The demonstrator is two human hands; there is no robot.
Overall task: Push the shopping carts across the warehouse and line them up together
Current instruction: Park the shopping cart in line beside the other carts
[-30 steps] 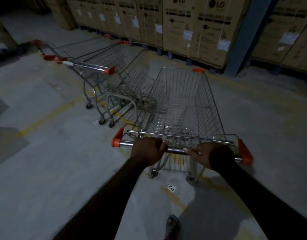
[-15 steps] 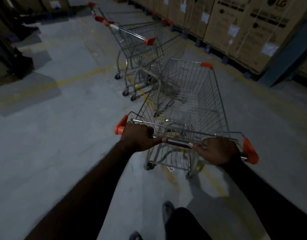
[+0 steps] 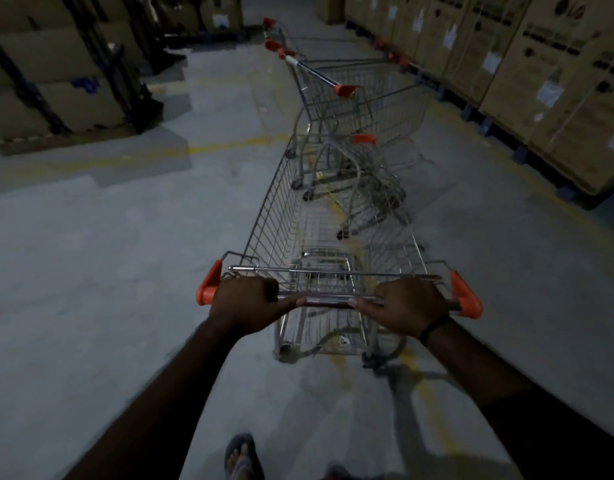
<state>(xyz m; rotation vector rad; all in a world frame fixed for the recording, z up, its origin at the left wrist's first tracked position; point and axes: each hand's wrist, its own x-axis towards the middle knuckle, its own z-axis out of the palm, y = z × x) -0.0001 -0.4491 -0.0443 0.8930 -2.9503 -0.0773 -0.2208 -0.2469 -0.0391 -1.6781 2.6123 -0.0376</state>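
Since the frame half a second earlier, we see the pushed cart [image 3: 281, 209] swung round so that its nose now points along the row of parked carts [image 3: 350, 109], which has shifted from the upper left of the view to straight ahead; both hands have stayed on the handle bar [image 3: 328, 301]. We note the left hand [image 3: 245, 303] near the bar's left orange end cap [image 3: 208, 287], its grip closed, fingers curled over the bar and thumb laid along it toward the middle. We note the right hand [image 3: 407, 303] near the right orange end cap [image 3: 466, 299], its grip likewise wrapped round the bar, thumb pointing inward; a dark wristband [image 3: 433, 327] circles that wrist. The pushed cart stands upright on the grey concrete floor [image 3: 108, 271], just behind the parked carts. Its front edge overlaps their rear wheels in this view; we cannot tell whether they touch. The parked carts are nested one into another and run beside a wall of tall cardboard boxes [image 3: 558, 81] on the right. A faded yellow line [image 3: 229, 145] crosses the floor on the left, and more stacked boxes [image 3: 39, 81] stand at far left. One sandalled foot [image 3: 241, 455] shows at the bottom edge
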